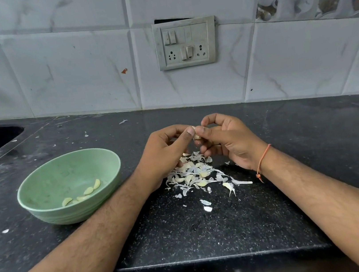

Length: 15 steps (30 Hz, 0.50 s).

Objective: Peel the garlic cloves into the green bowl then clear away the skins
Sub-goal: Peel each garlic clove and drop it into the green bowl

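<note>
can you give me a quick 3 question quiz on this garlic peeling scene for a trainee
1. True or false: the green bowl already holds peeled cloves.
2. What are the left hand and right hand both pinching? A) a garlic clove B) a knife C) a spoon
3. Fill in: the loose skins lie in a heap on the ____, below the hands.

Key
1. True, a few lie in its bottom.
2. A, the garlic clove sits between both thumbs.
3. Countertop, to the right of the bowl.
</note>
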Available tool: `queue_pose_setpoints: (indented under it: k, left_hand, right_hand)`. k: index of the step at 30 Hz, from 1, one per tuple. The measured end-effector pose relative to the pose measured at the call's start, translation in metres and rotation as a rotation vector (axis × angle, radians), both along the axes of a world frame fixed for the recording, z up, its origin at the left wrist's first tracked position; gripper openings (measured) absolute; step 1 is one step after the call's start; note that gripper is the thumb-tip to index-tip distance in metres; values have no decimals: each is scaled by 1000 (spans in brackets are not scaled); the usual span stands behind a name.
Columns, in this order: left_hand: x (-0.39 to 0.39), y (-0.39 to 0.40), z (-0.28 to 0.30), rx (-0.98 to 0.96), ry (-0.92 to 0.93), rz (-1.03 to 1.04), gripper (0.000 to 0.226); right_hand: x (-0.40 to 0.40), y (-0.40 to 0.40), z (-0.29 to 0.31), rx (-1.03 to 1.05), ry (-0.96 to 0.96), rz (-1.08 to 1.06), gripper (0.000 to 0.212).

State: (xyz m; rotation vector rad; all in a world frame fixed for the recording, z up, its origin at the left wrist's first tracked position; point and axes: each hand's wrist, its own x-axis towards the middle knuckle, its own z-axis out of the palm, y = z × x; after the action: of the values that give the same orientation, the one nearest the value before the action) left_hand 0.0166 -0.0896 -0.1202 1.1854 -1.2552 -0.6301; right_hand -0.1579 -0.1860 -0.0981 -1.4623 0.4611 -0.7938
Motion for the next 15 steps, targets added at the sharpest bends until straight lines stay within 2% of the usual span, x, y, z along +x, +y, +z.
queue_pose_setpoints:
  k: [9,15]
  left_hand:
    - [0,-6,-1,28,113,-1,23]
    - [1,-8,-3,6,97,66,18]
  right_hand:
    - [1,2,0,-15,2,22,36]
    - [4,2,-3,-362,86,-142,17]
